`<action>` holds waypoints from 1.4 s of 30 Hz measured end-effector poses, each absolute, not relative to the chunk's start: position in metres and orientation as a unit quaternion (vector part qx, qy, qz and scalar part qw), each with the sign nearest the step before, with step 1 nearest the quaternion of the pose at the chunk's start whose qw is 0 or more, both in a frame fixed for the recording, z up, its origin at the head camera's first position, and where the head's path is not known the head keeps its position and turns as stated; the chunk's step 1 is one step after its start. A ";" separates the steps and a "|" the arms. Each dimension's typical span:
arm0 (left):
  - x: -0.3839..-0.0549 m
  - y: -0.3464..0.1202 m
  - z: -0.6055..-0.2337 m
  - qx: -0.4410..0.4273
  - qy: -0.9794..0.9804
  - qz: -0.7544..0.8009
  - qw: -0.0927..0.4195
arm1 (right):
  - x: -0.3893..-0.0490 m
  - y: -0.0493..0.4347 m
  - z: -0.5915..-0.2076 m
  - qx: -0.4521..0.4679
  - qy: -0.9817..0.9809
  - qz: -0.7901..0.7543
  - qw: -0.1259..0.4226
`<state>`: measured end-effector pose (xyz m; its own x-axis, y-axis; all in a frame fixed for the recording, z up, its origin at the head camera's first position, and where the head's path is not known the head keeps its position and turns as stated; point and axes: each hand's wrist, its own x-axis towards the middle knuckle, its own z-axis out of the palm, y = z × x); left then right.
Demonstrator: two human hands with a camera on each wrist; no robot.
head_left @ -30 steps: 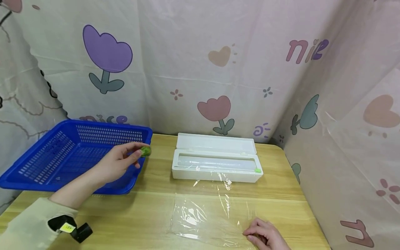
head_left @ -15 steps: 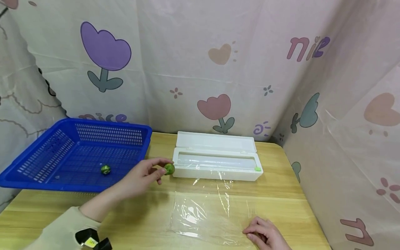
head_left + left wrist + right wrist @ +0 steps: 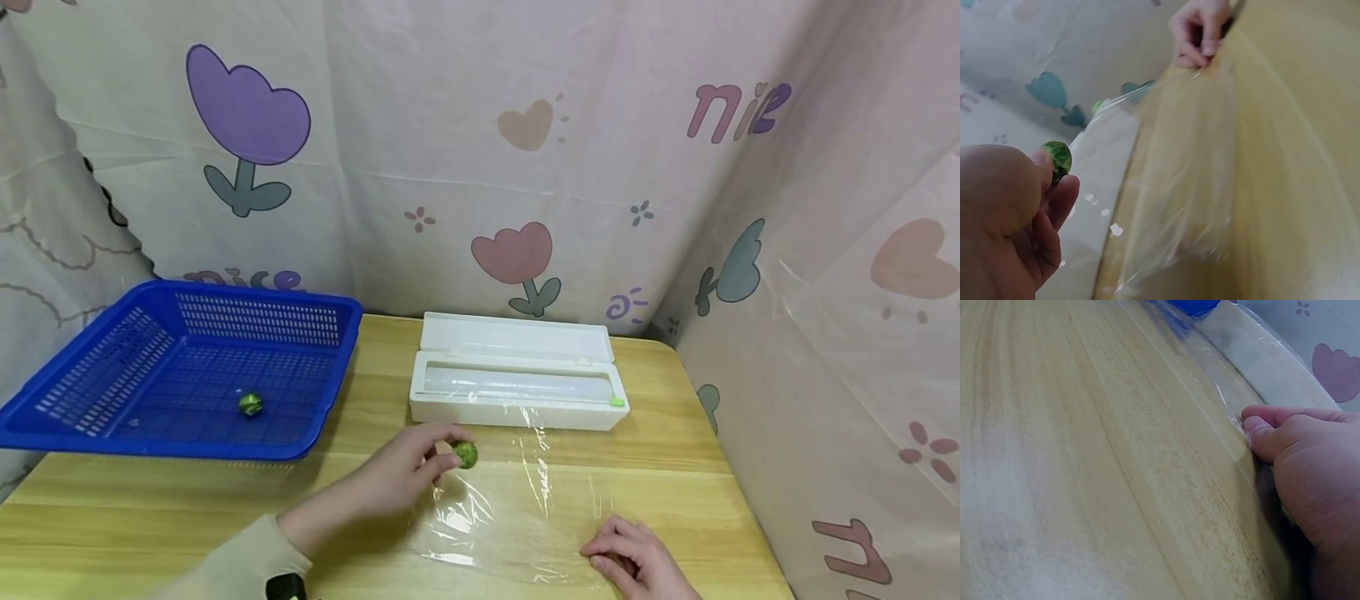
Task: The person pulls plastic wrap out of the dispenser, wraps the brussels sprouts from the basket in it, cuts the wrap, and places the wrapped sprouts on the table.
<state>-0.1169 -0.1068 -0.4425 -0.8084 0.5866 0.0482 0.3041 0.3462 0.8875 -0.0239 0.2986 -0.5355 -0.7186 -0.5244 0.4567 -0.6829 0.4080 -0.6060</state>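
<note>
My left hand (image 3: 408,467) pinches a small green Brussels sprout (image 3: 466,454) between thumb and fingers, above the far left part of a clear sheet of plastic wrap (image 3: 510,525). The sheet runs from a white wrap dispenser box (image 3: 517,414) toward me over the table. At the sheet's near right corner, my right hand (image 3: 637,557) pinches its edge. Thumb and forefinger meet on the film (image 3: 1229,406) in the right wrist view. In the left wrist view, the sprout (image 3: 1058,159) shows pale veins on dark green, held up beside the film.
A blue plastic basket (image 3: 330,417) stands at the left with another green sprout (image 3: 251,404) inside. The dispenser's lid (image 3: 517,335) is raised at the back, and a small green slider (image 3: 617,402) sits at its right end. A patterned curtain (image 3: 420,125) closes off the back and sides.
My left hand has carried the sprout from the basket's right rim, rightward and nearer, to over the wrap. The sprout left in the basket has come into sight. My right hand stays at the corner.
</note>
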 end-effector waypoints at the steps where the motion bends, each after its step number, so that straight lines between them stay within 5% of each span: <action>1: -0.115 -0.102 -0.445 0.284 0.813 0.490 0.138 | -0.024 0.298 -0.535 0.362 -0.834 0.405 0.098; 25: -0.085 -0.049 -0.473 0.426 0.836 0.330 0.105 | -0.023 0.296 -0.529 0.349 -0.843 0.399 0.096; 42: -0.091 -0.073 -0.470 0.375 0.842 0.364 0.135 | -0.024 0.302 -0.531 0.374 -0.797 0.471 0.061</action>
<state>-0.0908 -0.0728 -0.4700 -0.6823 0.7296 0.0461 0.5339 0.4541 0.7133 -0.0241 0.3017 -0.5313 -0.7135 -0.5383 0.4485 -0.6526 0.2777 -0.7050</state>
